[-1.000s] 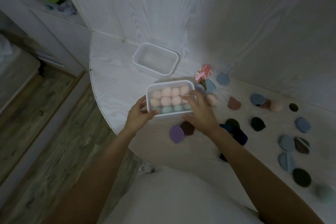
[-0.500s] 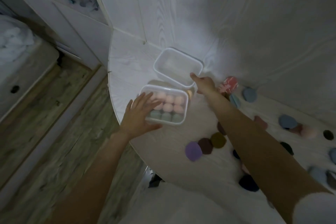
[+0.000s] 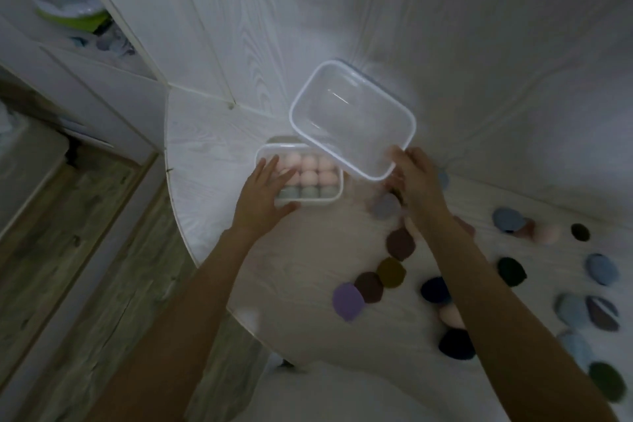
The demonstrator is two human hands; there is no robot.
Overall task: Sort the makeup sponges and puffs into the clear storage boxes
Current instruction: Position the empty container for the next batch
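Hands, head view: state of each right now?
Left hand: open, fingers straight, resting on the filled box.
Right hand: gripping the corner of the empty box, lifted and tilted.

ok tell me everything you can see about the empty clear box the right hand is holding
The empty clear box is a rectangular container of see-through plastic with rounded corners and a thicker, whitish rim. Nothing is inside it. It is lifted off the table and tilted, its open side facing the camera, in front of the white wall panel. The right hand grips its near right corner. Its lower left edge overlaps the filled box in the picture; whether they touch cannot be told.
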